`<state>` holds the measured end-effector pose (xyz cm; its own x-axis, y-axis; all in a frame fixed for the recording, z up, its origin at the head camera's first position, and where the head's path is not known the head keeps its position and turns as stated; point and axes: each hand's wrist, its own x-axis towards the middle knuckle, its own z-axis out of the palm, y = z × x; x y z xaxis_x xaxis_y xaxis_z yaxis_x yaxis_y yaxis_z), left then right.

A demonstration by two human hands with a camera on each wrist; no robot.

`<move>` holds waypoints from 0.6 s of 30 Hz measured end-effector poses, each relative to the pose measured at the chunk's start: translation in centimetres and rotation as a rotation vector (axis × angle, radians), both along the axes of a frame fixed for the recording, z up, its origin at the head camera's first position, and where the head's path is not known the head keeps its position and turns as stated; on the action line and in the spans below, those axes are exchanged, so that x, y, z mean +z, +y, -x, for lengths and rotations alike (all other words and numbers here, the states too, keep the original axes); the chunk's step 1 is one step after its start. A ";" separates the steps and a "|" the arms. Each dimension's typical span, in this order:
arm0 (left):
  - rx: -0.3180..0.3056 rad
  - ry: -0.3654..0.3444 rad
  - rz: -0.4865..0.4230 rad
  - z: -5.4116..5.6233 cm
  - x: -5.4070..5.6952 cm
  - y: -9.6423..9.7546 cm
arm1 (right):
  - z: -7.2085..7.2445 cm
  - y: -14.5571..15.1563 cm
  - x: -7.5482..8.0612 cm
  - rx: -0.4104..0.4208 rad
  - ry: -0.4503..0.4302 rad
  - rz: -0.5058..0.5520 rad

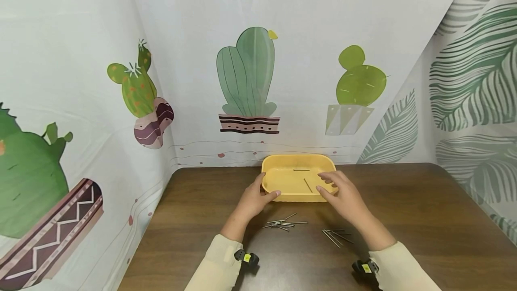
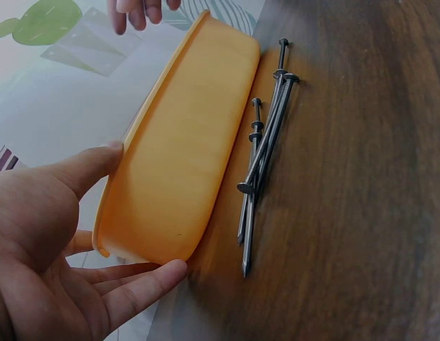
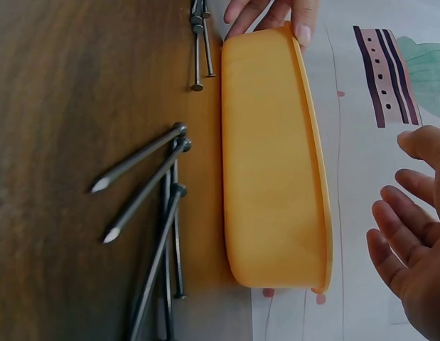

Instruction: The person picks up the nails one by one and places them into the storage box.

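A yellow plastic tray (image 1: 300,197) stands at the back of the table, with two nails (image 1: 308,186) lying apart inside it. My left hand (image 1: 252,199) holds the tray's left end, thumb at the rim and fingers around the end wall, as the left wrist view shows. Over the right end hovers my right hand (image 1: 343,194), its fingers spread and relaxed. In the right wrist view that hand is apart from the tray wall and holds nothing. Two loose piles of nails lie in front of the tray, a left pile (image 1: 282,224) and a right pile (image 1: 335,236).
The brown wooden table (image 1: 424,219) reaches back to a white cloth (image 1: 307,57) printed with cacti and leaves, which hangs right behind the tray. The nail piles lie between my forearms.
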<state>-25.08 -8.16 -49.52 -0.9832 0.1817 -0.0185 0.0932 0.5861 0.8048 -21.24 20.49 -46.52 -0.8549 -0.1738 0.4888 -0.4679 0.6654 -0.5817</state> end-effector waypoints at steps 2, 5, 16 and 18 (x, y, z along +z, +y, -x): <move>0.000 -0.002 -0.002 0.0 0.0 0.0 | -0.2 0.1 0.0 0.016 -0.015 0.008; 0.000 -0.005 -0.008 -0.1 0.1 0.0 | -0.5 0.2 -0.2 0.024 -0.024 0.000; -0.005 -0.009 -0.013 -0.1 0.1 0.0 | -2.5 1.0 -1.7 0.064 -0.098 -0.106; -0.005 -0.008 -0.013 -0.1 0.0 0.0 | -2.8 1.1 -2.0 0.074 -0.110 -0.131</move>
